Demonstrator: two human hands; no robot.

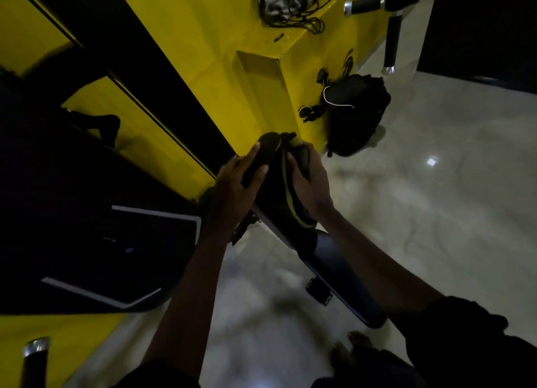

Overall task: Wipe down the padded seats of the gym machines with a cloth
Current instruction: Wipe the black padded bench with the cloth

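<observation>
Scanning L to R from my remote station: far L sits a dark machine panel (122,242) w/ pale trim, backed by the yellow wall (203,53); not a task item. Centre frame, the left hand (238,181) has its fingers curled round one dark fold of the cloth (287,193), thumb clamping it, nothing spread. Just R of it, the right hand (312,184) bunches the other part of the same cloth, fingers wrapped round it. The cloth is dark w/ a yellow-green stripe, held betw. both hands and trailing down toward the upper end of the padded seat (343,277), a long dark pad running down-R below the forearms. I cannot tell whether the cloth's lower end touches the pad; lighting is too dim. Further R, a black backpack (354,111) leans at the wall base on the pale floor (450,198), well apart from the seat. Step in hand, my judgement: prep, i.e. folding or regripping the cloth, wipe stroke not yet begun on this pad. Next move calls for: gather the cloth into one hand, flatten it onto the pad's near-wall end, then draw it along the full length w/ steady pressure, keeping the loose tail clear of the frame brackets under the seat.
</observation>
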